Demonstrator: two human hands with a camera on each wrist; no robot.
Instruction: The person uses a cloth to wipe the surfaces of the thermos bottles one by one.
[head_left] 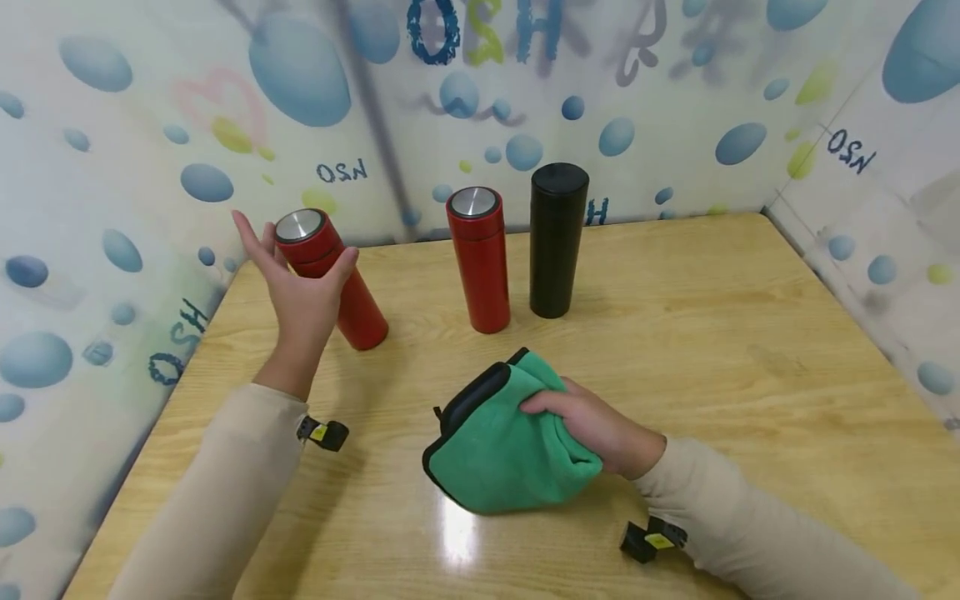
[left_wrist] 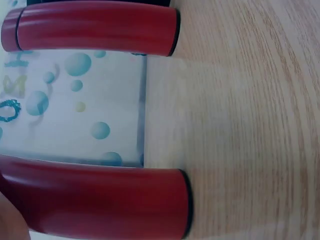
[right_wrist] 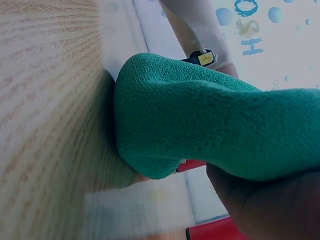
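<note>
At the left of the head view stands a red bottle [head_left: 362, 312] with a silver-topped lid. My left hand [head_left: 303, 296] is around its upper part, thumb along the right side and fingers spread at the left, the index pointing up and away. The left wrist view shows that bottle's lower body [left_wrist: 110, 200] with its base on the table. My right hand [head_left: 603, 429] grips a bunched green cloth [head_left: 502, 458] with black edging, thumb on top. In the right wrist view the fuzzy cloth [right_wrist: 185, 120] covers most of the fingers.
A second red bottle [head_left: 482, 267] and a black bottle [head_left: 557, 250] stand upright side by side towards the back of the wooden table [head_left: 750, 350]. Behind them rises a wall [head_left: 465, 133] printed with blue bubbles; another wall [head_left: 862, 208] borders the right side.
</note>
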